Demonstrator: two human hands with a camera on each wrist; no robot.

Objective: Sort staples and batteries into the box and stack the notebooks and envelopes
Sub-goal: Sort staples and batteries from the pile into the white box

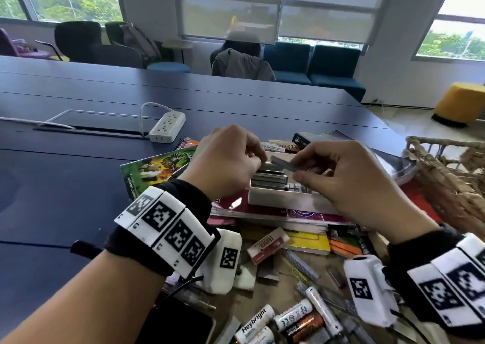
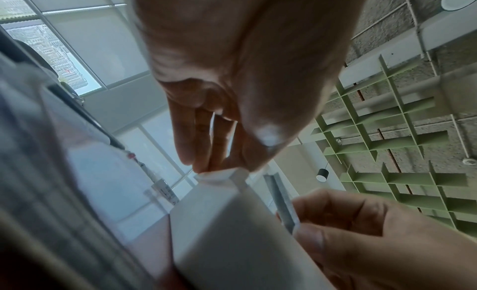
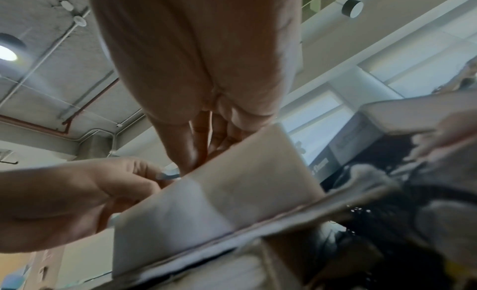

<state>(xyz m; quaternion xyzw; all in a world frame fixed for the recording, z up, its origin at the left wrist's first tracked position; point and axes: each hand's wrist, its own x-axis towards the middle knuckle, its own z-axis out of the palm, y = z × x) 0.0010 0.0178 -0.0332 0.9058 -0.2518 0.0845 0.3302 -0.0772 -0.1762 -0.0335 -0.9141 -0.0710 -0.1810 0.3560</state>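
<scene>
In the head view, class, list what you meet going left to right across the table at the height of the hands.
Power strip → colourful notebook → left hand → staple strip → right hand → woven basket.

A white battery (image 1: pixel 254 323) at 6 o'clock on the counter (image 1: pixel 65 181) reads "Heybright" in black. A red-and-white eraser box (image 1: pixel 267 245), at 12 o'clock from that battery, carries red lettering that appears to read "ERASER". Square black-and-white coded markers stand on both wristbands (image 1: pixel 165 228). Other print is too blurred to read.
</scene>
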